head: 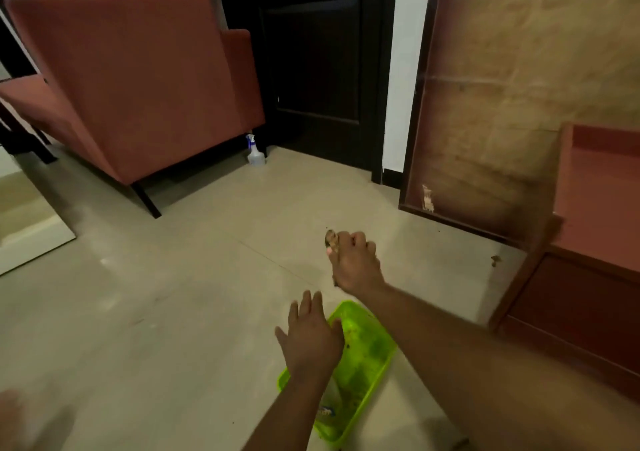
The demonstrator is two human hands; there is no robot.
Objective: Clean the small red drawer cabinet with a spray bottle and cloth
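Observation:
The small red drawer cabinet (588,260) stands at the right edge, only partly in view. A clear spray bottle (255,151) with a white and blue nozzle stands on the floor far off, by the leg of the red armchair. My right hand (355,263) is stretched out low over the floor and grips a small brownish scrap (331,237) between thumb and fingers. My left hand (311,336) hovers with fingers spread above the near end of a bright green plastic tray (374,353). No cloth can be made out clearly.
A red armchair (131,80) fills the upper left. A dark door (318,63) is behind it. A large brown board (519,87) leans against the wall on the right. Bits of debris (495,260) lie on the beige tiled floor (173,295). A mirror edge (31,229) sits at far left.

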